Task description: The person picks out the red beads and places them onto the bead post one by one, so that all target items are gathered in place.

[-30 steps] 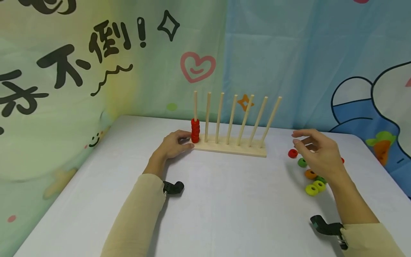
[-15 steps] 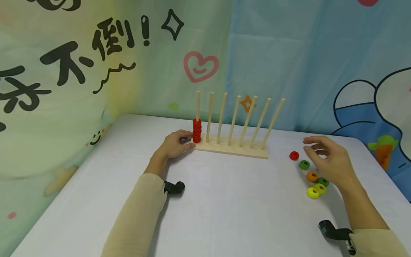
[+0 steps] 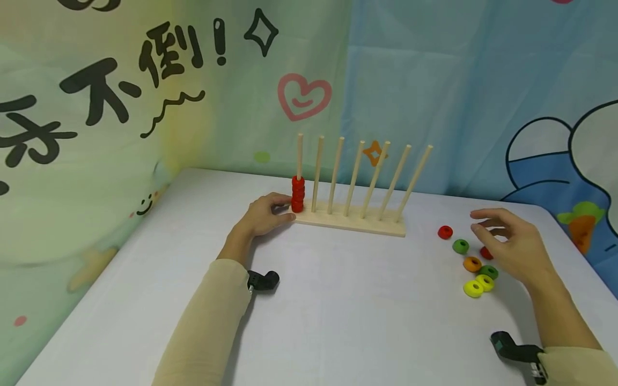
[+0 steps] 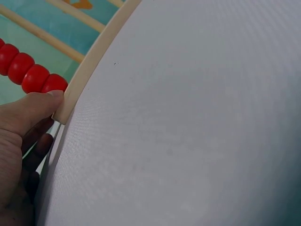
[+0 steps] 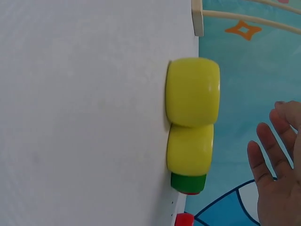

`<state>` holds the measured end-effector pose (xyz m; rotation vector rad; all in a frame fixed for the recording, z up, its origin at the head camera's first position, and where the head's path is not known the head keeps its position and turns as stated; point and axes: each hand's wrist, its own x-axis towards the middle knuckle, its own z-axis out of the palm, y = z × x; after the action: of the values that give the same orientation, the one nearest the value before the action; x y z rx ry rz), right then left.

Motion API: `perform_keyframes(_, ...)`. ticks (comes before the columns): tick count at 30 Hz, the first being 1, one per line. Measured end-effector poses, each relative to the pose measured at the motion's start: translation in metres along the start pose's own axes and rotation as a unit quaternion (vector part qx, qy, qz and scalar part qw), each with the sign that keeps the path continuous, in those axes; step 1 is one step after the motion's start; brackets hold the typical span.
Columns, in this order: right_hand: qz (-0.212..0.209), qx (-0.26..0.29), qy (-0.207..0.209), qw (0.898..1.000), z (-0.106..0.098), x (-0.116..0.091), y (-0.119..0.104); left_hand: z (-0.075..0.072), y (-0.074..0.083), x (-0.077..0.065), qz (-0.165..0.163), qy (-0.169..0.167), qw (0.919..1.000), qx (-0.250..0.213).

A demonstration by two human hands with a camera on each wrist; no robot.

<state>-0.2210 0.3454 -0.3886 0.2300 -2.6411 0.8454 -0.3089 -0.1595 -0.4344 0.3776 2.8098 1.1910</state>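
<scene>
In the head view a wooden peg stand (image 3: 354,222) carries a row of upright pegs, with a stack of red beads (image 3: 298,195) on its leftmost one. My left hand (image 3: 263,216) grips the left end of the base. The left wrist view shows the thumb (image 4: 44,104) against the base edge, just under the lowest red bead. Over at the right, my right hand (image 3: 519,244) hovers above loose beads, fingers loosely bent and holding nothing. A red bead (image 3: 486,253) is partly hidden by it. The right wrist view has a yellow bead (image 5: 193,92) nearest the camera.
Near the right hand lie another red bead (image 3: 445,232), a green bead (image 3: 461,246), an orange bead (image 3: 472,264), a second green bead (image 3: 489,272) and two yellow beads (image 3: 473,289). A printed cloth (image 3: 410,80) hangs behind the white table (image 3: 367,305).
My right hand has moved to the right and slightly nearer, uncovering a red bead and more of the others. The left hand stays on the stand. The head view has shifted a little.
</scene>
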Motion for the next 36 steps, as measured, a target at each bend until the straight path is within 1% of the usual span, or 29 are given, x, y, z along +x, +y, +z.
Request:
perform_keyframes(7,0.021,-0.027,-0.034,0.999,-0.009,-0.002,0.006,0.000,0.000,0.001,0.000,0.001,1.0000,-0.001)
perform_keyframes(11,0.026,-0.038,-0.055,0.997,-0.014,-0.003,0.013,0.001,-0.001,0.002,-0.003,-0.002,1.0000,-0.001)
perform_keyframes(15,0.031,-0.047,-0.077,0.995,-0.015,-0.004,0.020,0.001,0.000,0.002,-0.006,0.002,1.0000,0.000)
perform_keyframes(18,0.035,-0.060,-0.085,0.994,-0.018,-0.007,0.026,0.002,0.001,0.002,-0.003,0.004,1.0000,0.000)
perform_keyframes(22,0.036,-0.080,-0.085,0.992,-0.019,-0.010,0.032,0.001,0.002,0.003,-0.002,0.001,1.0000,0.004)
perform_keyframes(25,0.035,-0.090,-0.100,0.990,-0.017,-0.011,0.037,0.001,0.002,0.002,-0.005,0.002,1.0000,0.007)
perform_keyframes(30,0.044,-0.094,-0.143,0.984,-0.017,-0.011,0.044,0.001,0.001,0.002,0.003,0.005,1.0000,0.005)
perform_keyframes(36,0.040,-0.092,-0.167,0.981,-0.018,-0.011,0.045,0.002,-0.001,0.001,0.000,0.005,1.0000,0.004)
